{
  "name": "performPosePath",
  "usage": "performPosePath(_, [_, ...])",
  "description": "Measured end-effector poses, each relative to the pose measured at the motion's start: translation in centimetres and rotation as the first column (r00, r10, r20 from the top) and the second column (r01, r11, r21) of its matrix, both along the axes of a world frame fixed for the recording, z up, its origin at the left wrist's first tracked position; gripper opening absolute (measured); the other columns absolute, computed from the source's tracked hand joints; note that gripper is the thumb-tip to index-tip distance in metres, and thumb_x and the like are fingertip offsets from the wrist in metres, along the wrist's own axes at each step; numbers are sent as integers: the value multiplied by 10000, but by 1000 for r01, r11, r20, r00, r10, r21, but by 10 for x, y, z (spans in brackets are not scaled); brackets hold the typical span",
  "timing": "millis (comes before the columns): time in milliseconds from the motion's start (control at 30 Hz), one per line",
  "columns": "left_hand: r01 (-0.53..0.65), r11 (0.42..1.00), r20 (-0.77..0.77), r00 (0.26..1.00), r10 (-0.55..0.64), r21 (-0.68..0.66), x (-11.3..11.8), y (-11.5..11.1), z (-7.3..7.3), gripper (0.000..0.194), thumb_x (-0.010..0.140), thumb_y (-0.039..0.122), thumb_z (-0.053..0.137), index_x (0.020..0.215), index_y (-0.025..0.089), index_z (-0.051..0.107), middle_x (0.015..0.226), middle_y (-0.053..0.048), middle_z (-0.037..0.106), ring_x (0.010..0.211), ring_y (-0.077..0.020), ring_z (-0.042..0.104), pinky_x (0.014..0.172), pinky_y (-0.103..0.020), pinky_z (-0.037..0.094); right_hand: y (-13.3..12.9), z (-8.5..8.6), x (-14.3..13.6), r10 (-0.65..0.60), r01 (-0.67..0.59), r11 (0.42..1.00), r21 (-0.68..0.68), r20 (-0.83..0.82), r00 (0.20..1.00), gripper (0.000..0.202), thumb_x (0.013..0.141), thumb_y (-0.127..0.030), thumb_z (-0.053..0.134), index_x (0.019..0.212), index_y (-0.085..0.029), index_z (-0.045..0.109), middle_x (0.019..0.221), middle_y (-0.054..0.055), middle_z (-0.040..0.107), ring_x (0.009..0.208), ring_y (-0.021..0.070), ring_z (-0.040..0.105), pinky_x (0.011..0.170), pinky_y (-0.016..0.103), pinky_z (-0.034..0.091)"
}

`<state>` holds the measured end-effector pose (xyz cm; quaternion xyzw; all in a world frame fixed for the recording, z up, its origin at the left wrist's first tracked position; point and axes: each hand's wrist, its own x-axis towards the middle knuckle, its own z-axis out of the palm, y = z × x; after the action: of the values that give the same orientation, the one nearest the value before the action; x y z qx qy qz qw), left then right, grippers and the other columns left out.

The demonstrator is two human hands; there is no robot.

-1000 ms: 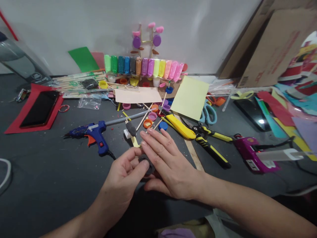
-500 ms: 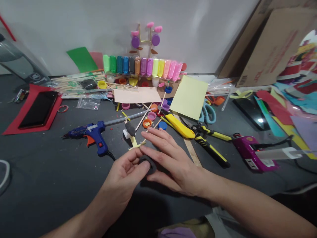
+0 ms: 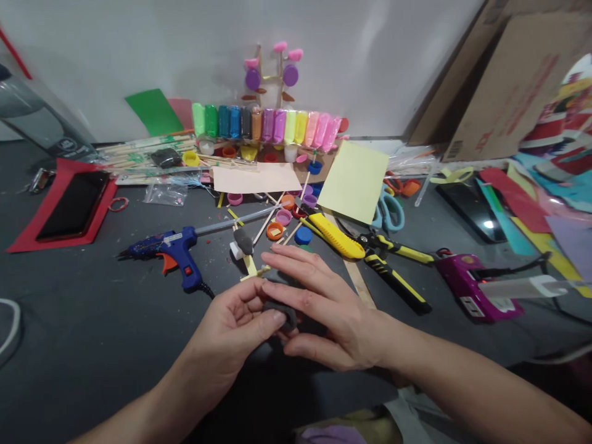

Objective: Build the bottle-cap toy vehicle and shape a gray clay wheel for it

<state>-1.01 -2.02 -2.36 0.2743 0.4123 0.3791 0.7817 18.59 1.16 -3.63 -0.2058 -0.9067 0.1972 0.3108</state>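
Observation:
Between my hands is a dark grey lump of modelling clay [image 3: 287, 316], partly hidden by the fingers. My left hand [image 3: 240, 320] pinches it, thumb on top and fingers curled beneath. My right hand [image 3: 319, 302] lies over the far side of the clay with its fingers stretched out, touching it. Just beyond the hands lies a small stick piece [image 3: 248, 264] with a grey clay lump [image 3: 243, 240] on it and a white cap [image 3: 235, 250] beside it.
A blue glue gun [image 3: 166, 250] lies at left, near a phone [image 3: 74, 203] on red paper. A yellow utility knife [image 3: 335, 234], pliers [image 3: 393, 271] and a purple device [image 3: 476, 290] are at right. Clay packets [image 3: 268, 123] line the back.
My right hand has shifted slightly down and to the right over the clay. The clay has turned in my fingers and more of it is covered. My left hand has barely moved.

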Motion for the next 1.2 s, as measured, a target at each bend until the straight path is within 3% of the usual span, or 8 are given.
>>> performPosePath(233, [-10,1000,-6,1000,10,-4,-1,-2,-5,119,812,187,812,926,188,778,777,9,758,681,-95,689,655,-173,538,1,-1,-1,11,-11,999,47,2,1000,527,1062,-468,466,1380,-51,522,1502,270,510,1546,308,307,1227,536,352])
performPosePath(400, [-24,999,-22,999,23,-28,2,-1,0,174,778,261,846,898,172,757,717,-12,761,646,-118,694,654,-201,550,-2,-2,-2,-25,25,999,21,18,1000,660,1060,-554,399,1524,-86,351,1555,258,456,1555,281,293,1232,536,343])
performPosePath(600, [-3,999,-37,999,2,-33,6,-4,-2,242,821,337,804,1012,194,766,856,-34,767,736,-140,674,745,-246,548,-7,-7,-7,-87,82,995,53,115,990,713,1068,-543,364,1591,-75,242,1582,257,437,1580,300,235,1254,596,257])
performPosePath(967, [5,1000,-166,986,-2,19,4,-5,-7,149,815,324,767,770,185,741,707,8,638,650,-127,535,673,-238,492,-8,-11,-9,-140,104,975,197,182,973,687,1065,-563,353,1473,-12,401,1544,270,491,1579,315,242,1289,593,113])
performPosePath(1100, [3,1000,-168,986,-1,14,5,-5,-3,156,801,328,771,742,185,744,703,-7,664,653,-137,561,657,-241,488,-8,-13,-8,-108,94,992,89,164,981,713,1063,-576,340,1550,-57,295,1563,250,474,1579,293,241,1278,606,163])
performPosePath(1200, [-1,1000,-137,991,0,-14,5,-5,-1,152,799,337,781,830,188,777,709,-15,692,655,-137,585,656,-233,490,-8,-15,-7,-83,87,996,-28,122,989,799,1042,-629,339,1611,-97,163,1583,240,448,1572,281,259,1268,598,209])
